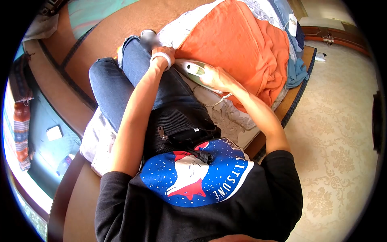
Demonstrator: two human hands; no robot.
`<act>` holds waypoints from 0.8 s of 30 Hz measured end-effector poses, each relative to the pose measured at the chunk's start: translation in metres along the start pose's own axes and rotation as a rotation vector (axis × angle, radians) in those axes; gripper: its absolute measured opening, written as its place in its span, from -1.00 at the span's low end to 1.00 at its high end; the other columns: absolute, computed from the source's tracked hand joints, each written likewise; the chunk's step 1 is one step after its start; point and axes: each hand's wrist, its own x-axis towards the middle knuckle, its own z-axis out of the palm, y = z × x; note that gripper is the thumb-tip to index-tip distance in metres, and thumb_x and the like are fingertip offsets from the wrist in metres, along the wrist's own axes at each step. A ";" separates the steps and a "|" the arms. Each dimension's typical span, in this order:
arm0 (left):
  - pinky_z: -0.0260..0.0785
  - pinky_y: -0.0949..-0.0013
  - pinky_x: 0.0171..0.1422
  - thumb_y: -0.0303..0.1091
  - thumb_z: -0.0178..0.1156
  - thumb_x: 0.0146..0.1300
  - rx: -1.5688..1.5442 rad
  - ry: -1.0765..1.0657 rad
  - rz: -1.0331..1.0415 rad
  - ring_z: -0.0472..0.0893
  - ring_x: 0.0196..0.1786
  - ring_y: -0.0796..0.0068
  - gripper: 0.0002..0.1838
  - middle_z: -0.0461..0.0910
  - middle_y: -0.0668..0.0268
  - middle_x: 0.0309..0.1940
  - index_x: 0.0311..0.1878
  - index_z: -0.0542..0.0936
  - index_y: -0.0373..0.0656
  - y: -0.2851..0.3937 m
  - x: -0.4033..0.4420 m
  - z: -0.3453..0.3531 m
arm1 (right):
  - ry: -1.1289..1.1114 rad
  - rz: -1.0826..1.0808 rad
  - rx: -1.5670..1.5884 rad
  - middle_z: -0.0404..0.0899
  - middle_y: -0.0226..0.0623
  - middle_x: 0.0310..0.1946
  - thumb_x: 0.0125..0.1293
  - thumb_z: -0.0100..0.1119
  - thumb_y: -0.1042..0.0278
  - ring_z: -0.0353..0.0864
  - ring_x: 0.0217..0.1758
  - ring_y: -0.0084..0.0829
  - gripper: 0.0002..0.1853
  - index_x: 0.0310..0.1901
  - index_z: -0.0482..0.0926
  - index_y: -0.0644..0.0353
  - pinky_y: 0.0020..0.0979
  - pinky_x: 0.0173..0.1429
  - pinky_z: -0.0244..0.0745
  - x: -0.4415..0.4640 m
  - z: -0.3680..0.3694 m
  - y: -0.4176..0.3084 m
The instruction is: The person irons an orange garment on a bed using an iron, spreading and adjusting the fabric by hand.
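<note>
My right hand (217, 79) is wrapped around the handle of a pale green and white clothes iron (194, 69). The iron lies along the near left edge of an orange cloth (238, 48), its tip pointing toward my left hand. A light braided cord (213, 104) loops below it. My left hand (164, 52), with a white band (164, 57) at the wrist, has curled fingers at the cloth's left corner. They seem to grip that corner, though the fingertips are partly hidden. Wrinkles gather on the cloth's right side.
White patterned fabric (175, 32) lies under and beside the orange cloth. Blue clothing (297, 72) is heaped at the right, near the dark bed edge (300, 90). A small blurred grey object (149, 39) is by my knee. Patterned floor (326, 161) lies right.
</note>
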 end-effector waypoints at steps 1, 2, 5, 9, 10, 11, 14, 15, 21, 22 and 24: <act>0.29 0.17 0.15 -0.35 -0.06 0.18 0.001 -0.005 0.000 0.60 0.00 0.27 -0.68 0.62 0.16 -0.10 -0.08 0.61 -0.12 0.000 0.000 0.000 | -0.008 0.062 0.058 0.53 0.00 -0.56 0.13 0.22 0.25 0.57 -0.54 -0.14 -0.67 -0.24 0.39 0.32 -0.23 -0.43 0.43 0.000 -0.001 -0.005; 0.29 0.17 0.16 -0.35 -0.07 0.18 0.000 0.006 0.000 0.60 0.00 0.27 -0.68 0.61 0.16 -0.09 -0.07 0.61 -0.12 0.000 -0.001 0.000 | -0.018 0.125 0.115 0.53 -0.03 -0.57 0.15 0.21 0.24 0.57 -0.57 -0.20 -0.67 -0.23 0.39 0.32 -0.26 -0.46 0.44 -0.002 -0.004 -0.011; 0.28 0.15 0.19 -0.35 -0.08 0.18 -0.005 0.025 0.000 0.60 0.01 0.26 -0.67 0.61 0.16 -0.09 -0.07 0.61 -0.12 0.000 -0.003 0.001 | -0.069 0.274 0.170 0.56 0.04 -0.48 0.16 0.20 0.20 0.61 -0.44 -0.16 -0.62 -0.13 0.40 0.33 -0.23 -0.35 0.47 0.000 -0.009 -0.018; 0.26 0.13 0.21 -0.34 -0.09 0.19 -0.009 0.032 0.004 0.59 0.01 0.25 -0.66 0.61 0.15 -0.08 -0.07 0.60 -0.13 0.000 -0.003 0.001 | -0.075 0.321 0.139 0.57 0.08 -0.44 0.17 0.19 0.16 0.63 -0.36 -0.12 -0.56 -0.08 0.41 0.35 -0.22 -0.26 0.50 0.002 -0.011 -0.020; 0.26 0.13 0.21 -0.34 -0.10 0.19 -0.009 0.036 0.005 0.59 0.01 0.25 -0.66 0.61 0.14 -0.08 -0.07 0.60 -0.13 -0.001 -0.003 0.001 | -0.068 0.319 0.141 0.57 0.07 -0.45 0.17 0.19 0.15 0.63 -0.38 -0.13 -0.56 -0.07 0.41 0.35 -0.23 -0.27 0.50 0.002 -0.011 -0.019; 0.25 0.12 0.21 -0.34 -0.10 0.19 -0.009 0.021 0.006 0.59 0.02 0.24 -0.66 0.61 0.14 -0.08 -0.06 0.60 -0.14 -0.001 -0.003 0.001 | -0.062 0.316 0.143 0.57 0.06 -0.46 0.17 0.18 0.14 0.63 -0.41 -0.15 -0.56 -0.07 0.41 0.35 -0.23 -0.28 0.51 0.002 -0.009 -0.017; 0.25 0.11 0.22 -0.33 -0.11 0.20 -0.014 0.002 0.010 0.59 0.02 0.23 -0.65 0.60 0.12 -0.08 -0.05 0.59 -0.14 -0.002 -0.001 0.002 | -0.044 0.327 0.178 0.54 -0.12 -0.55 0.20 0.18 0.19 0.54 -0.60 -0.38 -0.61 -0.09 0.39 0.33 -0.34 -0.47 0.45 0.002 -0.010 -0.017; 0.24 0.11 0.23 -0.33 -0.11 0.20 -0.015 0.015 0.014 0.59 0.02 0.23 -0.65 0.60 0.12 -0.08 -0.05 0.59 -0.15 -0.002 -0.001 0.003 | -0.037 0.334 0.196 0.53 -0.21 -0.59 0.21 0.18 0.21 0.50 -0.68 -0.48 -0.63 -0.11 0.39 0.32 -0.39 -0.55 0.42 0.002 -0.010 -0.018; 0.23 0.11 0.24 -0.32 -0.12 0.20 -0.019 0.020 0.013 0.58 0.02 0.21 -0.65 0.60 0.11 -0.07 -0.05 0.58 -0.16 -0.002 0.000 0.004 | 0.024 0.472 0.243 0.50 -0.29 -0.57 0.21 0.18 0.17 0.45 -0.65 -0.56 -0.62 -0.14 0.39 0.33 -0.45 -0.54 0.38 0.006 -0.017 -0.018; 0.23 0.11 0.24 -0.33 -0.12 0.20 -0.020 0.026 0.011 0.58 0.02 0.21 -0.65 0.59 0.11 -0.07 -0.05 0.58 -0.15 -0.003 0.002 0.006 | 0.037 0.475 0.269 0.50 -0.29 -0.56 0.21 0.18 0.17 0.44 -0.65 -0.57 -0.62 -0.14 0.38 0.33 -0.46 -0.54 0.38 0.007 -0.017 -0.014; 0.25 0.12 0.22 -0.30 -0.09 0.20 -0.027 0.025 0.004 0.59 0.01 0.22 -0.66 0.60 0.11 -0.08 -0.06 0.59 -0.14 -0.005 0.005 0.010 | 0.060 0.479 0.319 0.50 -0.31 -0.54 0.20 0.19 0.16 0.43 -0.65 -0.57 -0.61 -0.15 0.38 0.33 -0.47 -0.55 0.37 0.010 -0.015 -0.004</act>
